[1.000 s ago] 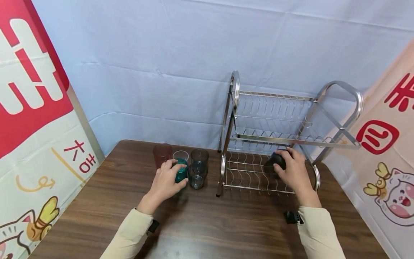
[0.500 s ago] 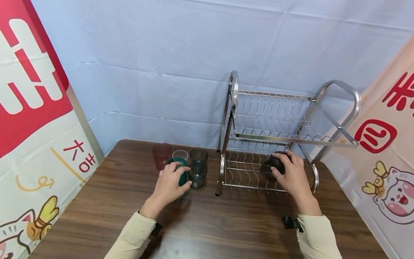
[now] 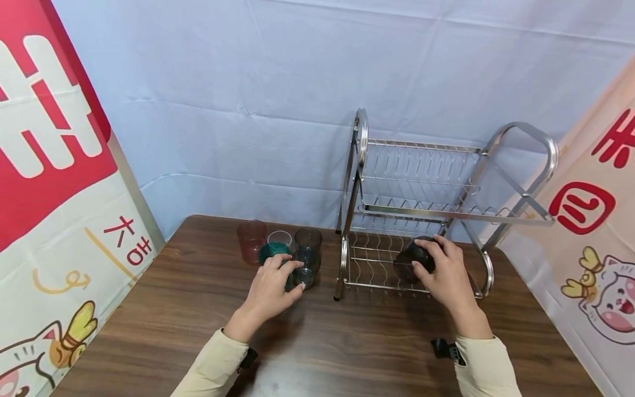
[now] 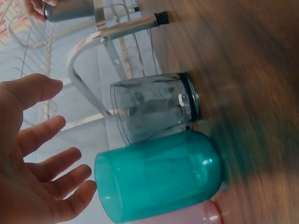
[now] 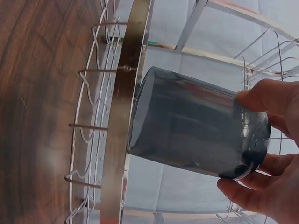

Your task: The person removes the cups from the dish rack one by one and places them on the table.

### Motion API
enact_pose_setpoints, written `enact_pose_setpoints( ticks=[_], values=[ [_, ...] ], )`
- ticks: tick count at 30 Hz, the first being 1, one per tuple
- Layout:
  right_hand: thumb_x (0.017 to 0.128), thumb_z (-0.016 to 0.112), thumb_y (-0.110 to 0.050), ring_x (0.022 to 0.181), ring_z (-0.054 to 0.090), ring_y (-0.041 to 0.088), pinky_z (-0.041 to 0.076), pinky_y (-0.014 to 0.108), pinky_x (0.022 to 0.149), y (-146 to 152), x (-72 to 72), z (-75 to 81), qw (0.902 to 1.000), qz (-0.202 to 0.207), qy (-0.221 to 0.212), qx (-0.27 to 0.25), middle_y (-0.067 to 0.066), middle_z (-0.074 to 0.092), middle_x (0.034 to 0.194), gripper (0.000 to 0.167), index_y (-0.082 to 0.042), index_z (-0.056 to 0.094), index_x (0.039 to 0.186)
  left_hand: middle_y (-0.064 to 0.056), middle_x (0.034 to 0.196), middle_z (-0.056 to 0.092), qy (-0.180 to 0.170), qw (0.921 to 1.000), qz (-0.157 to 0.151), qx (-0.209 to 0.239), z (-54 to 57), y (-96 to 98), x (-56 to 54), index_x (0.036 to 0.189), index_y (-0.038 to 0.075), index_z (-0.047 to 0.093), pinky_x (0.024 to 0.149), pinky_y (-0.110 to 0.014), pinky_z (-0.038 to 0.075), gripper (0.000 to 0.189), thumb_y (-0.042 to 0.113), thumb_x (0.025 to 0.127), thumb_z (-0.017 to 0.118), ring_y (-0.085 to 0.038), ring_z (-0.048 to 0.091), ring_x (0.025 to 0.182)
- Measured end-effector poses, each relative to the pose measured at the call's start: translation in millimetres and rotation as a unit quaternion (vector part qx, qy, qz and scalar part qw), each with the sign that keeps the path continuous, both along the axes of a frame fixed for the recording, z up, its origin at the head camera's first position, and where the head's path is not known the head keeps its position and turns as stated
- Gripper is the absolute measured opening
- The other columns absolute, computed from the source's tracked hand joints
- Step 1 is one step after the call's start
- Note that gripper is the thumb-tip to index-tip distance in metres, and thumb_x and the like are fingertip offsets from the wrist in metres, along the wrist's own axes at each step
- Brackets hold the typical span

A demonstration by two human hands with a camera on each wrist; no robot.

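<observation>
My left hand (image 3: 272, 291) is beside the teal cup (image 3: 272, 251). In the left wrist view its fingers are spread and grip nothing; the teal cup (image 4: 159, 175) stands upright just beyond the fingertips. A smoky clear glass (image 4: 154, 105) stands upright next to the cup. With thumb and fingers my right hand (image 3: 448, 278) grips a dark grey cup (image 3: 412, 262) by its base. That cup (image 5: 191, 123) is upside down, its rim at the lower tier of the metal dish rack (image 3: 377, 259). Whether the rim touches the wires I cannot tell.
A reddish tumbler (image 3: 251, 242), a clear cup (image 3: 280, 237) and a dark glass (image 3: 308, 238) stand around the teal cup. The rack's upper tier (image 3: 416, 212) overhangs the right hand's work. A pale cloth wall (image 3: 248, 121) rises behind the wooden table (image 3: 347, 342).
My left hand has shifted right and nearer, away from the teal cup. The right hand has moved slightly left and nearer along the lower tier with the dark grey cup.
</observation>
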State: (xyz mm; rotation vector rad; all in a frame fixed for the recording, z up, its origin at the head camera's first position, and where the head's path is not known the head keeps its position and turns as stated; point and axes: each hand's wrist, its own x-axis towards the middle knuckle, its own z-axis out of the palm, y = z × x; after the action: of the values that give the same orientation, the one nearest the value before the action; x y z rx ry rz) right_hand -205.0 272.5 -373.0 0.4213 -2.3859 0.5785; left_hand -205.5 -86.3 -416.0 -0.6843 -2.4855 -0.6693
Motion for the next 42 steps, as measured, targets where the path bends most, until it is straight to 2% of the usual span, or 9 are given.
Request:
enact_pose_setpoints(
  ticks=[7, 16, 26, 34, 39, 42],
  values=[
    [0.069, 0.076, -0.001, 0.112, 0.036, 0.055, 0.031, 0.064, 0.082, -2.7, 3.3, -0.3, 0.9997, 0.012, 0.022, -0.006, 0.034, 0.043, 0.123, 0.045, -0.004, 0.061, 0.111, -0.014, 0.118, 0.053, -0.006, 0.9997, -0.025, 0.0, -1.1, 14.5, 0.3, 0.111, 0.013, 0.066, 0.081, -0.048, 0.044, 0.04, 0.029, 0.076, 0.075, -0.032, 0.05, 0.105],
    [0.069, 0.076, -0.003, 0.111, 0.038, 0.052, 0.032, 0.062, 0.084, -12.2, 7.5, 2.7, 0.9988, 0.029, 0.037, -0.013, 0.032, 0.045, 0.123, 0.044, -0.004, 0.063, 0.11, -0.016, 0.123, 0.049, -0.037, 0.9982, -0.046, 0.016, -0.8, 28.2, 2.3, 0.114, 0.012, 0.063, 0.084, -0.047, 0.042, 0.039, 0.027, 0.079, 0.073, -0.033, 0.047, 0.109],
    [0.069, 0.078, -0.002, 0.111, 0.04, 0.05, 0.037, 0.061, 0.079, -21.5, 19.2, 2.1, 0.9974, 0.057, 0.039, -0.024, 0.03, 0.046, 0.124, 0.048, -0.004, 0.062, 0.113, -0.017, 0.123, 0.048, -0.063, 0.994, -0.062, 0.064, -3.1, 46.4, 6.1, 0.12, 0.011, 0.06, 0.086, -0.046, 0.042, 0.045, 0.026, 0.079, 0.072, -0.03, 0.046, 0.112],
    [0.069, 0.077, -0.002, 0.114, 0.043, 0.044, 0.037, 0.06, 0.081, -34.1, 31.2, 2.4, 0.9957, 0.075, 0.037, -0.04, 0.024, 0.047, 0.126, 0.05, -0.007, 0.062, 0.117, -0.01, 0.123, 0.048, -0.095, 0.9831, -0.081, 0.134, -11.4, 48.8, 8.7, 0.125, 0.011, 0.056, 0.088, -0.044, 0.042, 0.054, 0.028, 0.077, 0.075, -0.023, 0.047, 0.113],
    [0.068, 0.077, -0.003, 0.113, 0.046, 0.041, 0.042, 0.051, 0.074, -40.6, 34.4, -0.3, 0.9933, 0.091, 0.048, -0.052, 0.023, 0.049, 0.126, 0.051, -0.007, 0.062, 0.117, -0.006, 0.12, 0.05, -0.094, 0.975, -0.101, 0.174, -16.5, 48.9, 6.3, 0.123, 0.012, 0.057, 0.086, -0.043, 0.043, 0.055, 0.026, 0.074, 0.078, -0.021, 0.049, 0.109],
    [0.068, 0.077, -0.004, 0.111, 0.048, 0.041, 0.044, 0.045, 0.069, -44.5, 36.5, -3.4, 0.9928, 0.093, 0.048, -0.059, 0.021, 0.049, 0.126, 0.052, -0.008, 0.062, 0.117, -0.005, 0.12, 0.05, -0.108, 0.9677, -0.115, 0.196, -19.4, 49.1, 5.2, 0.123, 0.013, 0.057, 0.082, -0.044, 0.045, 0.055, 0.026, 0.074, 0.078, -0.02, 0.049, 0.109]
  ],
)
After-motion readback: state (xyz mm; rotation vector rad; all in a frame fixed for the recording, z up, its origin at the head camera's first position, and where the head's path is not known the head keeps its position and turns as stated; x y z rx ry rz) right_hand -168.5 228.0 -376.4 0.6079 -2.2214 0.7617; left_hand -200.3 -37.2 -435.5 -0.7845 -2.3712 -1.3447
